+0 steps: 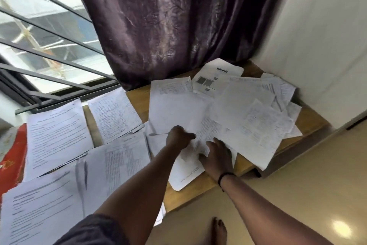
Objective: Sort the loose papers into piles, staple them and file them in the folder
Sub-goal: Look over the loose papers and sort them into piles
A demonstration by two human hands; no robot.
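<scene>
Loose printed papers (256, 109) lie in a jumbled heap over the right part of a wooden table (198, 187). My left hand (179, 136) pinches the edge of a printed sheet (208, 129) near the heap's front. My right hand (216, 156) lies flat on the papers just right of it, fingers spread, with a black band at the wrist. On the left, separate piles of papers are laid out: one at the far left (57, 135), one behind (114, 114), one in the middle (121, 163) and one nearest me (41, 211). No stapler or folder shows.
A dark purple curtain (168, 26) hangs behind the table, with a barred window (39, 46) to the left and a white wall (317, 36) on the right. A red cloth (14, 155) lies at the left edge. My bare foot (219, 230) stands on the beige floor.
</scene>
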